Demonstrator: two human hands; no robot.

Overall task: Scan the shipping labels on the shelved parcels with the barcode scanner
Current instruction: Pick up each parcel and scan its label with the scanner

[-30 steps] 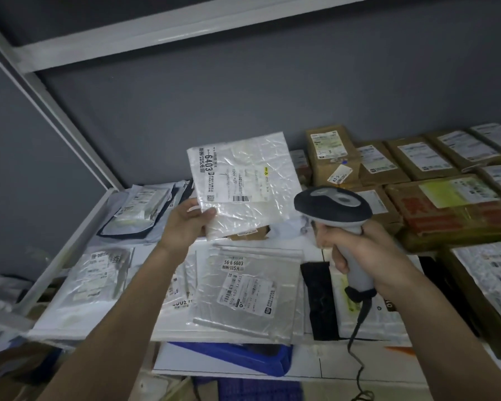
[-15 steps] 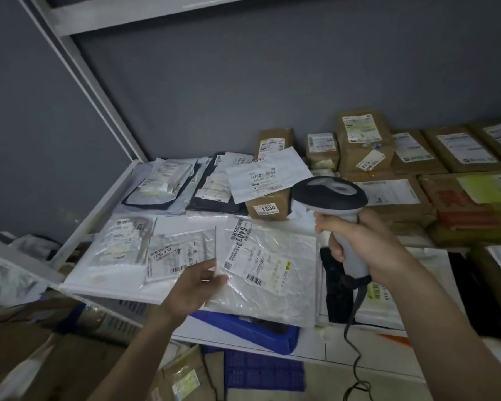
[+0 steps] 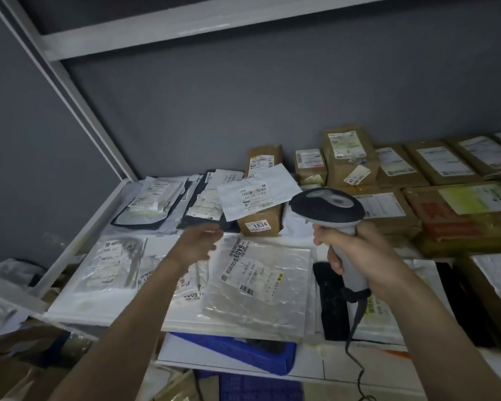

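Barcode scanner (image 3: 329, 209) is held upright above the shelf (image 3: 78, 250), its handle gripped in the curled fingers of the right hand (image 3: 356, 253); the dark head is aimed away, toward the back parcels. Its cable is cut off at the lower edge. Below it, the clear bagged parcel (image 3: 258, 287) lies flat, long axis running front to back. The left hand (image 3: 197, 244) hovers just beside it, blurred, fingers loosely spread and holding nothing.

Motion is blurring the left hand (image 3: 198, 241); its forearm is hiding a flat parcel's label (image 3: 190, 287), and the scanner cable (image 3: 359, 369) is running off the bottom edge.
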